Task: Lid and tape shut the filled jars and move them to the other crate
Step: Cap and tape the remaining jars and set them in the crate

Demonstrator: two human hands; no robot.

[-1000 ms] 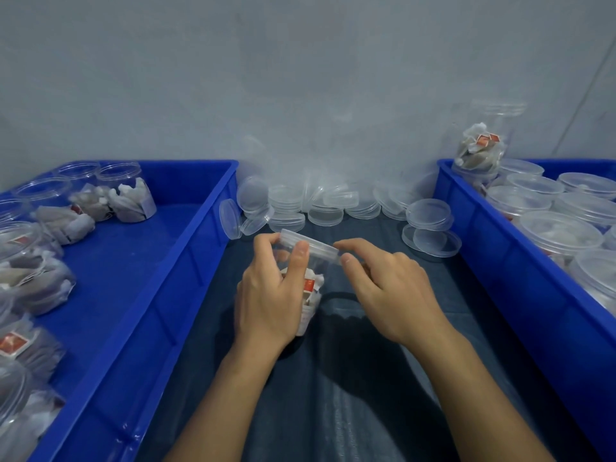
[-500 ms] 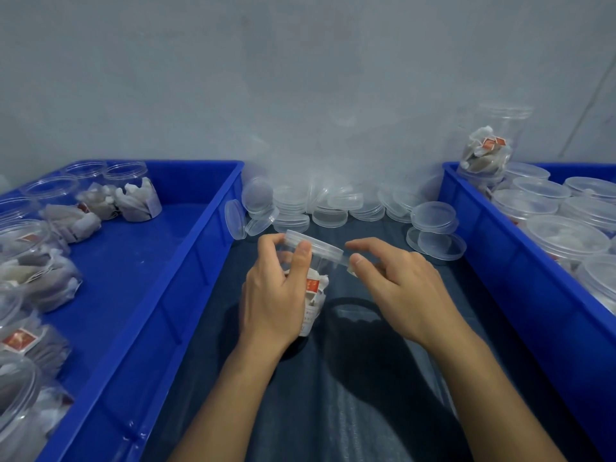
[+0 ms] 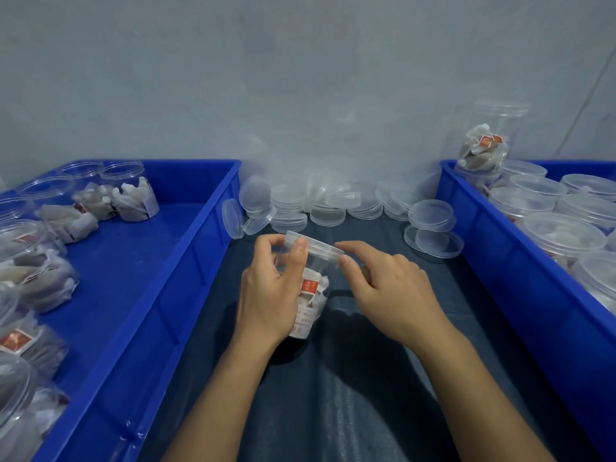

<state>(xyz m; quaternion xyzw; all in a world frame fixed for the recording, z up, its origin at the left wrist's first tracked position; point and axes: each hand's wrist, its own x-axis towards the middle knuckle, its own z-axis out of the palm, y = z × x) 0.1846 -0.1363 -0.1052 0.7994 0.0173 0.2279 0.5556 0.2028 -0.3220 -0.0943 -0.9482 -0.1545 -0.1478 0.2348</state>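
Mid-batch: left hand [image 3: 266, 291] grips lidded jar [image 3: 308, 288] between crates, right hand [image 3: 390, 288] fingers pinch at its lid [image 3: 316, 244]; open jars fill left crate [image 3: 173, 261], lidded ones right crate [image 3: 500, 261].

No text here can be read. Small red tags [image 3: 308, 285] with pale marks sit on the sachets inside the clear jar [image 3: 308, 295] in the middle, and faint rows of print run down a white sachet lower in that jar, all too blurred to make out. Similar red tags show in a jar in the left crate [image 3: 13, 340] and in the tall jar at the back right [image 3: 487, 141], equally unreadable.
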